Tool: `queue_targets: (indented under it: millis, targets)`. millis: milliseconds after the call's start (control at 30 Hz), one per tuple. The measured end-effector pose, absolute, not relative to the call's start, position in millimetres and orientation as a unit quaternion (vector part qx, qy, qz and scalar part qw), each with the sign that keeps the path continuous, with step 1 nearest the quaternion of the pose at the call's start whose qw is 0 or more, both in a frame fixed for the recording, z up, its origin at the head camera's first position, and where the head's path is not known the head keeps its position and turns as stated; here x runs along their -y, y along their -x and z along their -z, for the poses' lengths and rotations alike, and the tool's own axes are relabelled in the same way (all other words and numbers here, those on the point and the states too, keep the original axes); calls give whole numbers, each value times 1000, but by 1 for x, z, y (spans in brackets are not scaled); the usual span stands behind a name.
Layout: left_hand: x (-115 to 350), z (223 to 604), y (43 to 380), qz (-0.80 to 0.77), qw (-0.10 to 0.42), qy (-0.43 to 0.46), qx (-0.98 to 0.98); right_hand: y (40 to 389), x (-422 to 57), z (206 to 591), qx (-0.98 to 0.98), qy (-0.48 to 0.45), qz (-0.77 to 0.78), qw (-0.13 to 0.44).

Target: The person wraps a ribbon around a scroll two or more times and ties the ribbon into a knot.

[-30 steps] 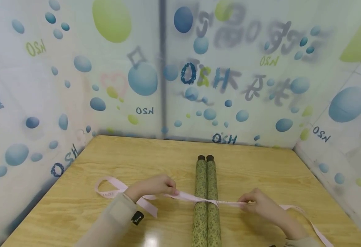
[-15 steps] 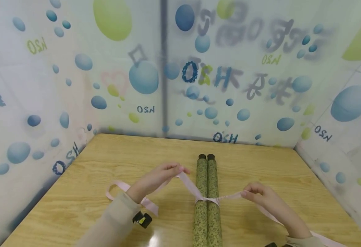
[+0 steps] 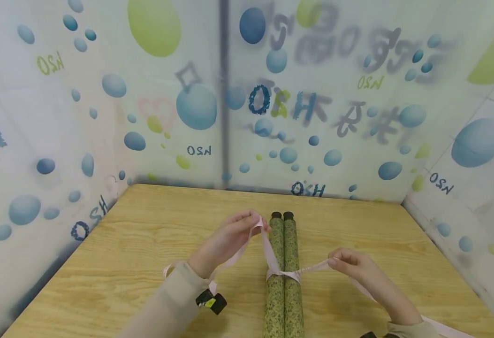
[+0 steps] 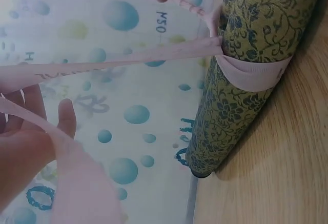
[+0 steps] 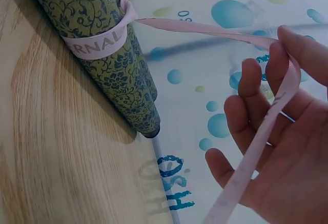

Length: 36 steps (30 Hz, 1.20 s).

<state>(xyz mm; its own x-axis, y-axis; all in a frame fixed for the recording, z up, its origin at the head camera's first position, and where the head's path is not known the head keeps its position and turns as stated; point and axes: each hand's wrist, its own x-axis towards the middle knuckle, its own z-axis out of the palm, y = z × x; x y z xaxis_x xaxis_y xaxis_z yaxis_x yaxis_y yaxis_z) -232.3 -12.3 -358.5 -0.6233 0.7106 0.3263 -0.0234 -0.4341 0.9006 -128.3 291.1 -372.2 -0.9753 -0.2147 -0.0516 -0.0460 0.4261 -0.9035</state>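
Observation:
Two scroll rolls point(image 3: 277, 295) covered in green-gold patterned cloth, with black end caps, lie side by side on the table. A pink ribbon point(image 3: 269, 249) wraps round both of them and crosses over at the top. My left hand point(image 3: 230, 237) holds one tail of the ribbon up, to the left of the rolls; in the left wrist view this tail loops over the fingers. Right of the rolls, my right hand point(image 3: 358, 267) pinches the other tail between thumb and index finger, drawn out sideways. Printed letters show on the ribbon band point(image 5: 97, 43) in the right wrist view.
The wooden table point(image 3: 166, 216) meets walls point(image 3: 179, 155) printed with blue and green bubbles at its back and sides. Loose ribbon trails past the right forearm toward the table's right front. Black straps with devices point(image 3: 210, 302) sit at the wrists.
My left hand has risen and moved right toward the rolls, lifting its ribbon tail from nearly level to steep. My right hand has risen slightly, still pinching its tail.

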Motion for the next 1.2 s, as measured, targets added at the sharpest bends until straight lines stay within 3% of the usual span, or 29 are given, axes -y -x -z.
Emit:
queue_targets:
  millis: [367,667,1000,1200]
  targets:
    - [-5,362,225,-771,180,-276,-546,128,-284,374,-772,87,620,111]
    - [-16,363,222,-790,136,-275,-531,127,-285,378,-759,86,637,105]
    - [-14,358,224,-769,128,-272,-564,122,-329,357,-818,125,536,169]
    - [-6,355,226,-715,98,-293,-627,116,-357,338,-917,92,374,103]
